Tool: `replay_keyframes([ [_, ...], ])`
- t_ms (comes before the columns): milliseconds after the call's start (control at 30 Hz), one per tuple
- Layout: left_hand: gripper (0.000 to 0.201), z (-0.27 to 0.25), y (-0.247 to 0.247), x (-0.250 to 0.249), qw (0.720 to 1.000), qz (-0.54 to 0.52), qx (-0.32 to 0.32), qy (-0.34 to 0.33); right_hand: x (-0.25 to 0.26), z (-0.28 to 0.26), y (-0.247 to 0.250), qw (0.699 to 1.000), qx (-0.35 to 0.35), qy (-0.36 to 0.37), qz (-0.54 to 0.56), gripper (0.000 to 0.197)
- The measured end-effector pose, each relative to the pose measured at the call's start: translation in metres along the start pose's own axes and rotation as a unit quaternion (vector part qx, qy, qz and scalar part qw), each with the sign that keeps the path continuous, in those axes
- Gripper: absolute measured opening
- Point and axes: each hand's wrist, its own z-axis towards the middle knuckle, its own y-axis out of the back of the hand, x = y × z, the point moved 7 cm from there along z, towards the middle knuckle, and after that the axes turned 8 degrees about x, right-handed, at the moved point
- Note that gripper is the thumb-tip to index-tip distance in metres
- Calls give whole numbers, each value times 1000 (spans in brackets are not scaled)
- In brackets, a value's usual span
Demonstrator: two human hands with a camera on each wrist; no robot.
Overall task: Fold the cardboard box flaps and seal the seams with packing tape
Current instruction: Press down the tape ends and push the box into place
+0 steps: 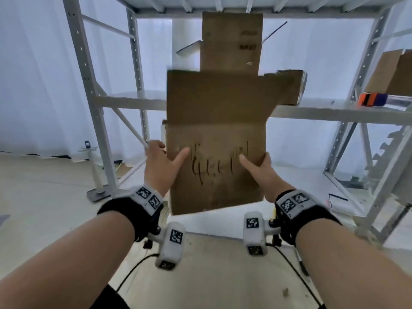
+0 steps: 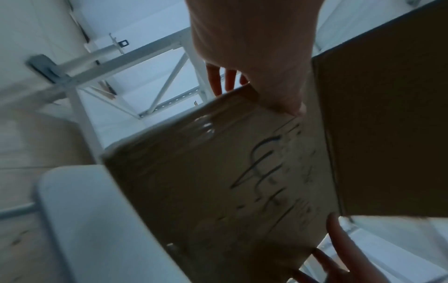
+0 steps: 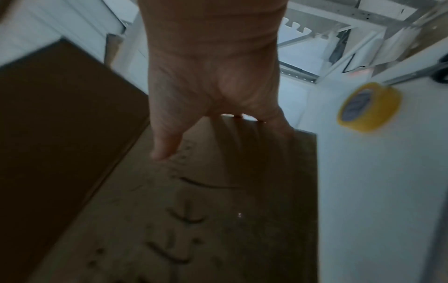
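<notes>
In the head view, the cardboard box (image 1: 214,166), flattened or nearly so, is hanging in the centre of the frame, held up off the white table (image 1: 214,275) at the bottom. The left hand (image 1: 162,168) is gripping its left edge, thumb lying across the marker-scrawled face; the right hand (image 1: 258,172) is clasping the right edge the same way. An upper flap (image 1: 214,97) is standing upright above the scrawl. White metal shelving (image 1: 93,101) is filling the background.

In the left wrist view, the left hand (image 2: 252,53) is reaching from the top centre, fingers curling behind the box (image 2: 218,181); right fingertips (image 2: 344,247) are showing at the lower right.

In the right wrist view, the right hand (image 3: 213,76) is pinching the box (image 3: 194,220) edge at centre, thumb on the face. A yellow tape roll (image 3: 368,107) is lying on the table at the upper right.
</notes>
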Motion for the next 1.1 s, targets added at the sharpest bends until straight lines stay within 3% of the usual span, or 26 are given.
replay_keyframes([
  [100,69,-15,-36,42,993,31,105,52,-36,1,-36,994,54,-63,72,116],
  [167,71,-28,-65,53,971,100,219,9,-49,3,-53,985,67,-95,132,111],
  [233,59,-41,-87,47,940,164,295,-40,-52,9,-61,980,69,-96,159,106],
  [333,47,-44,-102,31,920,190,328,-100,-39,19,-61,984,68,-83,145,106],
  [467,42,-36,-119,25,897,171,378,-156,-15,33,-54,995,52,-42,81,135],
  [567,43,-33,-133,28,873,191,415,-171,-3,36,-49,999,35,11,-9,134],
  [633,42,-24,-135,27,872,203,404,-185,-5,41,-43,995,5,26,-92,125],
  [767,32,13,-116,29,885,295,300,-199,-13,56,-32,985,-47,28,-161,89],
  [900,50,51,-88,54,891,369,249,-89,-14,68,-13,973,-92,36,-208,79],
  [1100,88,80,-79,87,916,321,235,48,-14,84,10,952,-134,28,-274,53],
])
